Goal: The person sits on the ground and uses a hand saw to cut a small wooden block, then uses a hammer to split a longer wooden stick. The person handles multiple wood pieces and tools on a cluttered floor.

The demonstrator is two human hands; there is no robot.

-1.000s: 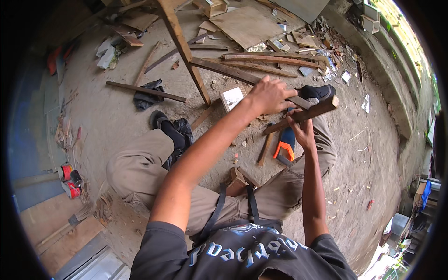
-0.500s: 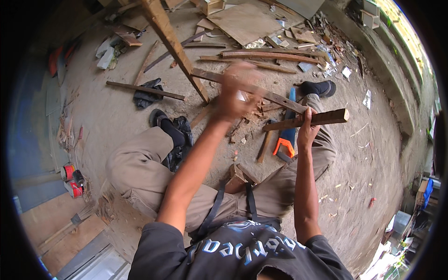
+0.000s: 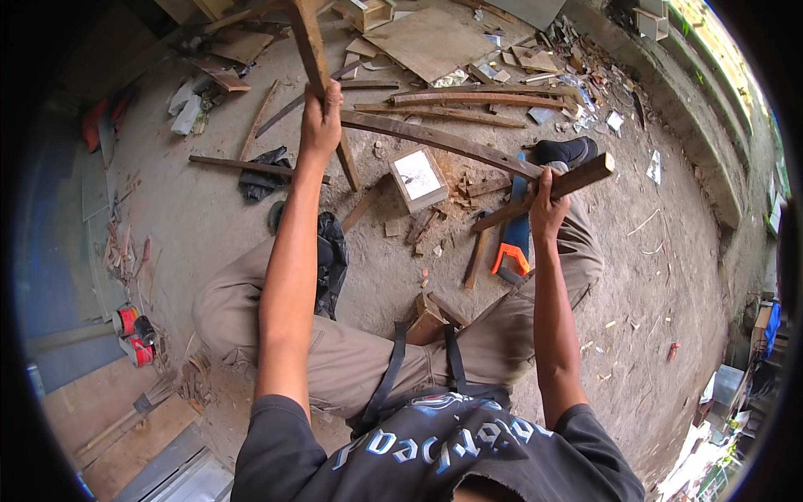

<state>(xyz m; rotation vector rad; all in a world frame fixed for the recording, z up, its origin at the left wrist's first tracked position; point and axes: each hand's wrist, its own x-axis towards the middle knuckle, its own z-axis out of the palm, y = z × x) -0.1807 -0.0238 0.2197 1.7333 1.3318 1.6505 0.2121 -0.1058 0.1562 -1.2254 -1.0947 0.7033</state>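
Observation:
My left hand (image 3: 322, 125) is closed around a long wooden post (image 3: 309, 50) at the upper left, right where a crosspiece meets it. That wooden crosspiece (image 3: 435, 140) runs across to a second wooden post (image 3: 590, 173) on the right. My right hand (image 3: 548, 205) grips this second post at its joint with the crosspiece. The three pieces form one frame, held above the floor between my legs. Beneath the crosspiece sits a small box (image 3: 428, 201) with a white top. A handsaw (image 3: 512, 251) with an orange and black handle lies by my right leg, partly hidden under the second post.
Wood strips (image 3: 489, 99) and a thin board (image 3: 431, 42) lie on the far floor. A black plastic bag (image 3: 263, 173) is at the left, with red cans (image 3: 134, 336) nearer me. A concrete ledge (image 3: 669, 125) borders the right. Wood scraps (image 3: 431, 226) surround the box.
My left hand, blurred over the crosspiece before, has moved left and taken hold of the long post. The white-topped box now shows fully. The frame has shifted slightly left.

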